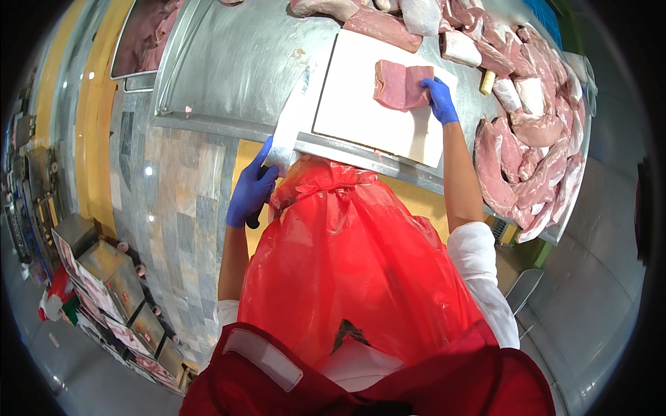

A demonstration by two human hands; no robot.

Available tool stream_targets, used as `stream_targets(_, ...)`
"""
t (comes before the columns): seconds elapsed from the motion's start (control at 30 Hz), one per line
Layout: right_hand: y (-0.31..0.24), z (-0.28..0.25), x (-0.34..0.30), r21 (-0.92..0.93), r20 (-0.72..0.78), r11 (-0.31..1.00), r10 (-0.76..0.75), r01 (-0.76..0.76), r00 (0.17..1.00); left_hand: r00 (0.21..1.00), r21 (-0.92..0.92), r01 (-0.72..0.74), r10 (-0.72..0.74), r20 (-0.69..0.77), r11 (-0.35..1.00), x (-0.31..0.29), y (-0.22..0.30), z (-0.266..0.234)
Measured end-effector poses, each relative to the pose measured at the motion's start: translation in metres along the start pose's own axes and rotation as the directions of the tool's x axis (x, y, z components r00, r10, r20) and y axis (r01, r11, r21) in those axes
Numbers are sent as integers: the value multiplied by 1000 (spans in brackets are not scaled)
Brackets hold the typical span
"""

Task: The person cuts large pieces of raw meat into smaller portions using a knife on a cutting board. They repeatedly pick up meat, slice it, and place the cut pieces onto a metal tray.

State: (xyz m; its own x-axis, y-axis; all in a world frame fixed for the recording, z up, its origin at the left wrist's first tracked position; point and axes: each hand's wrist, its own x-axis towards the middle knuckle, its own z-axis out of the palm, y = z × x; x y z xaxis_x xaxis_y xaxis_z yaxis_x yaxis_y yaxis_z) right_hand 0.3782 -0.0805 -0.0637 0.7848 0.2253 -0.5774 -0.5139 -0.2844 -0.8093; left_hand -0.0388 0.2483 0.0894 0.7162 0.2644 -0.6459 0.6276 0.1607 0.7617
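Observation:
My left hand (254, 186), in a blue glove, is closed round the dark handle of a large, broad-bladed knife (288, 128). Its blade points away from me, across the table's front edge and left of the white cutting board (347, 104). On the board's far half lies a piece of raw pork (393, 84), spread into two flaps with a crease between them. My right hand (440, 99), also blue-gloved, grips the right edge of this pork, with the fingertips partly hidden.
Raw pork loins (538, 132) are heaped along the right and far sides of the metal table (236, 62). A short yellowish cylinder (488, 82) lies by them. A metal tray of meat (142, 38) stands at far left. My red plastic apron (347, 249) touches the table's front edge.

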Motion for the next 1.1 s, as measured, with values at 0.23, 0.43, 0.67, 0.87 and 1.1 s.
stream_targets(0.23,4,4,-20,149,-41,989,21,-15,999,999,-5,-54,54,0,999,11,6,-2)
stream_targets(0.43,-7,26,-22,-41,-114,997,54,-59,992,997,45,-76,77,-15,996,10,16,-1)
stream_targets(0.67,-76,22,-85,79,246,996,28,-49,969,979,-69,-152,140,-151,986,-3,-13,-13)
stream_targets(0.87,-186,103,-128,-487,538,867,200,108,819,937,-99,-221,183,-297,970,-5,-68,-18)
stream_targets(1.1,-254,341,-116,154,801,964,-251,217,544,933,-176,-181,112,-343,968,-12,-51,-26)
